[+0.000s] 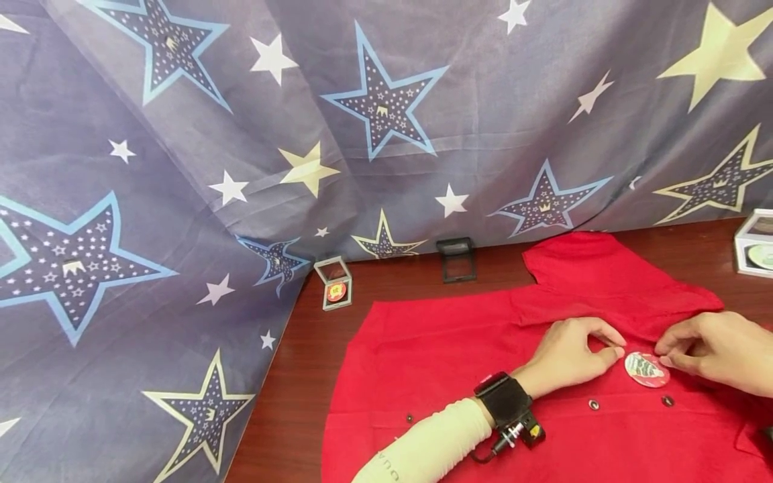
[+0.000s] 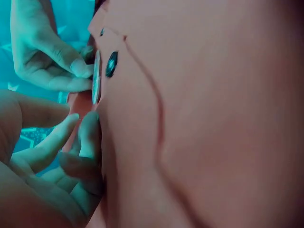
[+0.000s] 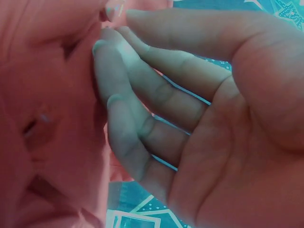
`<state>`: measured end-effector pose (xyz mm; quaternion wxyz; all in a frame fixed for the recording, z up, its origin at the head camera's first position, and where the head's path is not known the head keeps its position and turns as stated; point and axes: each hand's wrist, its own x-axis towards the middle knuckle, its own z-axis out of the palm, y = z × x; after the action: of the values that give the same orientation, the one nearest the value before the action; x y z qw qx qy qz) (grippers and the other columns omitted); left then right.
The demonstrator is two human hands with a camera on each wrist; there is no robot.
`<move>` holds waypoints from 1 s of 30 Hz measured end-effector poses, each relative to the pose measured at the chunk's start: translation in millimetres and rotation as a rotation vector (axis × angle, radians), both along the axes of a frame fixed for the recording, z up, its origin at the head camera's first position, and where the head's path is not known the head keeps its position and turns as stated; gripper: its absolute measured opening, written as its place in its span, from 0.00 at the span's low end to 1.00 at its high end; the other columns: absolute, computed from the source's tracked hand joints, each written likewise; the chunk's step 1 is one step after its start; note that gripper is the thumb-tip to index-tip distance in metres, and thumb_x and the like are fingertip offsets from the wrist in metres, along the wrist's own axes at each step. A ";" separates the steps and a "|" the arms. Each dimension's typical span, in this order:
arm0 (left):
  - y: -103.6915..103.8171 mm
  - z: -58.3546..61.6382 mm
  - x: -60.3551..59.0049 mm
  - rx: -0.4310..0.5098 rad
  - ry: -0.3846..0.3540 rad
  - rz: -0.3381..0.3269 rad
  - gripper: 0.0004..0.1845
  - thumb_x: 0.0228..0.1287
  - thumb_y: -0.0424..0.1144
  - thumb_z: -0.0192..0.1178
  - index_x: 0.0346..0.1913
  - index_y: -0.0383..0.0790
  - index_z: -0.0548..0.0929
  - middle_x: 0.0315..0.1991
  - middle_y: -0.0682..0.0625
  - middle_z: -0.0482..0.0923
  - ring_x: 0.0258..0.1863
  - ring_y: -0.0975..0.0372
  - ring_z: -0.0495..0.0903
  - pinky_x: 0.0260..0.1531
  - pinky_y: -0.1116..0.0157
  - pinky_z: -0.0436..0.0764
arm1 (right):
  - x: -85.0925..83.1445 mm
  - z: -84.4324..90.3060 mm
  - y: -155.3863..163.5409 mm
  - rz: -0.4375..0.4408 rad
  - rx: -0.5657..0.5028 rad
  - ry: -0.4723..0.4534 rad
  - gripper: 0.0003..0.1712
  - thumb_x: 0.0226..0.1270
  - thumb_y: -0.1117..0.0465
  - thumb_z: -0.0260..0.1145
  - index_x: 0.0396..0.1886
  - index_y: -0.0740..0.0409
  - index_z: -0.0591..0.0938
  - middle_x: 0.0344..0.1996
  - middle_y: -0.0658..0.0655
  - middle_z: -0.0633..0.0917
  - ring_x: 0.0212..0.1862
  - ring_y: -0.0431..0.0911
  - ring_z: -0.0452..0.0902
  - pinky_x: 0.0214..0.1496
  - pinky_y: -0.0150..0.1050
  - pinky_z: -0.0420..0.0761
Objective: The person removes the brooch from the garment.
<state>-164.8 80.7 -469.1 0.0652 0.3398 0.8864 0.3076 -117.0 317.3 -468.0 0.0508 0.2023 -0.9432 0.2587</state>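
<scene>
A round badge (image 1: 647, 369) with a green tree pictured on it lies flat against a red buttoned shirt (image 1: 459, 349). My right hand (image 1: 718, 349) holds the badge's right edge with thumb and fingertips; its thumb lies against the edge in the left wrist view. On the other side, my left hand (image 1: 574, 355) is at the badge's left edge, fingertips close together in the head view. Seen from the left wrist, those left fingers (image 2: 88, 133) are loosely bent just off the badge (image 2: 96, 80), with a gap between them. The right hand's curled fingers (image 3: 128, 90) rest along the cloth.
Behind the shirt on the brown table (image 1: 290, 376) stand a white open case (image 1: 337, 305) with a red-and-yellow disc, a black open case (image 1: 459, 276) and another white case (image 1: 751, 270) at the far right. A star-patterned curtain (image 1: 423, 181) hangs behind and at left.
</scene>
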 end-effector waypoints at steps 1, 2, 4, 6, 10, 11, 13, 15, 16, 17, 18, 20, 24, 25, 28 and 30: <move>1.8 -0.5 0.6 -0.020 0.022 0.011 0.05 0.64 0.45 0.70 0.42 0.59 0.90 0.32 0.74 0.82 0.33 0.88 0.71 0.32 0.86 0.67 | 0.2 -0.5 0.3 -0.004 0.002 -0.006 0.14 0.48 0.67 0.80 0.24 0.43 0.86 0.20 0.28 0.78 0.20 0.25 0.68 0.21 0.30 0.68; 3.5 -0.7 1.3 -0.039 0.035 0.021 0.06 0.63 0.46 0.70 0.42 0.60 0.89 0.33 0.74 0.82 0.33 0.88 0.72 0.32 0.86 0.66 | 0.3 -1.1 0.6 -0.005 0.001 -0.013 0.14 0.49 0.67 0.80 0.24 0.43 0.86 0.20 0.28 0.78 0.20 0.25 0.68 0.21 0.30 0.68; 7.0 -0.6 2.1 -0.077 0.055 0.022 0.07 0.62 0.46 0.70 0.43 0.60 0.89 0.34 0.75 0.82 0.34 0.88 0.72 0.31 0.86 0.65 | 0.3 -2.8 1.4 0.001 -0.010 -0.023 0.14 0.48 0.68 0.80 0.25 0.44 0.85 0.20 0.28 0.78 0.20 0.25 0.68 0.21 0.30 0.68; 10.3 0.1 2.4 -0.115 0.067 0.017 0.09 0.61 0.46 0.71 0.44 0.61 0.88 0.35 0.76 0.82 0.35 0.88 0.72 0.31 0.86 0.65 | -0.3 -4.5 2.1 0.013 -0.020 -0.029 0.15 0.47 0.69 0.80 0.25 0.45 0.85 0.20 0.28 0.78 0.20 0.25 0.69 0.22 0.29 0.69; 14.7 -0.1 2.0 -0.203 0.109 0.006 0.12 0.58 0.50 0.73 0.46 0.63 0.87 0.36 0.76 0.79 0.36 0.86 0.71 0.30 0.85 0.64 | -3.7 -6.3 3.0 0.046 -0.032 -0.054 0.16 0.45 0.69 0.81 0.26 0.46 0.85 0.21 0.28 0.78 0.22 0.25 0.70 0.24 0.28 0.70; 14.9 -0.4 2.1 -0.222 0.124 0.004 0.13 0.57 0.51 0.73 0.46 0.64 0.87 0.36 0.76 0.78 0.36 0.86 0.70 0.30 0.85 0.63 | -4.6 -6.6 2.9 0.054 -0.035 -0.057 0.16 0.45 0.68 0.82 0.27 0.45 0.85 0.21 0.28 0.77 0.23 0.26 0.70 0.24 0.28 0.70; 14.3 -1.4 2.5 -0.248 0.147 -0.003 0.15 0.56 0.53 0.74 0.47 0.65 0.87 0.36 0.76 0.76 0.36 0.86 0.69 0.29 0.84 0.63 | -5.9 -7.1 2.4 0.067 -0.046 -0.079 0.16 0.45 0.67 0.83 0.27 0.45 0.85 0.21 0.28 0.77 0.23 0.26 0.70 0.25 0.28 0.71; 13.4 -2.1 2.8 -0.258 0.164 -0.011 0.15 0.55 0.54 0.75 0.47 0.66 0.88 0.36 0.75 0.75 0.36 0.86 0.67 0.29 0.84 0.62 | -6.0 -7.4 1.8 0.071 -0.058 -0.098 0.16 0.46 0.66 0.83 0.28 0.45 0.85 0.22 0.29 0.77 0.24 0.26 0.70 0.25 0.29 0.71; 12.9 -2.6 3.1 -0.262 0.165 -0.015 0.15 0.55 0.54 0.76 0.46 0.66 0.88 0.36 0.75 0.75 0.36 0.86 0.67 0.29 0.84 0.63 | -5.5 -7.5 1.6 0.071 -0.064 -0.106 0.16 0.45 0.66 0.84 0.28 0.45 0.85 0.22 0.29 0.78 0.24 0.26 0.70 0.25 0.29 0.71; 12.5 -2.5 3.4 -0.263 0.163 -0.019 0.15 0.55 0.55 0.76 0.46 0.67 0.88 0.36 0.76 0.75 0.36 0.86 0.67 0.29 0.84 0.62 | -4.8 -7.6 1.3 0.070 -0.072 -0.112 0.16 0.45 0.66 0.84 0.28 0.46 0.85 0.21 0.29 0.78 0.24 0.26 0.71 0.25 0.28 0.71; 12.2 -2.2 3.6 -0.263 0.162 -0.024 0.14 0.55 0.55 0.76 0.45 0.67 0.88 0.36 0.76 0.75 0.35 0.86 0.67 0.28 0.84 0.63 | -4.2 -7.4 1.2 0.069 -0.078 -0.120 0.16 0.45 0.66 0.84 0.28 0.46 0.85 0.21 0.29 0.78 0.24 0.26 0.71 0.26 0.28 0.71; 12.4 -1.5 3.8 -0.253 0.155 -0.029 0.13 0.55 0.54 0.76 0.44 0.67 0.88 0.35 0.76 0.76 0.34 0.86 0.67 0.28 0.84 0.63 | -3.2 -6.5 1.4 0.065 -0.086 -0.116 0.17 0.45 0.67 0.84 0.28 0.47 0.84 0.21 0.30 0.78 0.24 0.26 0.71 0.26 0.27 0.71; 13.2 0.3 4.8 -0.227 0.126 -0.032 0.09 0.56 0.51 0.75 0.39 0.65 0.88 0.30 0.78 0.79 0.28 0.88 0.67 0.26 0.84 0.64 | -1.3 -6.5 2.4 0.069 -0.110 -0.082 0.19 0.44 0.68 0.83 0.29 0.45 0.83 0.22 0.29 0.78 0.24 0.26 0.71 0.25 0.25 0.70; 13.2 0.6 5.2 -0.220 0.116 -0.033 0.08 0.57 0.50 0.75 0.39 0.65 0.87 0.29 0.78 0.79 0.27 0.88 0.67 0.25 0.84 0.65 | -0.7 -6.9 2.8 0.069 -0.117 -0.069 0.20 0.43 0.69 0.83 0.28 0.44 0.83 0.22 0.29 0.78 0.24 0.27 0.71 0.25 0.25 0.69; 13.3 1.3 6.2 -0.206 0.105 -0.037 0.08 0.56 0.47 0.74 0.38 0.64 0.87 0.26 0.78 0.78 0.25 0.89 0.67 0.25 0.84 0.65 | 1.6 -8.4 3.6 0.070 -0.135 -0.025 0.22 0.41 0.71 0.83 0.28 0.42 0.82 0.22 0.29 0.78 0.24 0.26 0.72 0.26 0.23 0.69; 13.2 2.0 7.0 -0.197 0.106 -0.042 0.08 0.56 0.46 0.74 0.38 0.64 0.86 0.26 0.78 0.78 0.25 0.89 0.66 0.24 0.84 0.65 | 3.5 -8.8 4.4 0.064 -0.146 -0.001 0.24 0.39 0.71 0.82 0.27 0.40 0.82 0.22 0.28 0.78 0.24 0.26 0.72 0.26 0.22 0.68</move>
<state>-157.8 94.0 -467.1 0.0578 0.3661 0.9072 0.1989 -113.5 321.6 -476.8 0.0568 0.2281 -0.9148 0.3286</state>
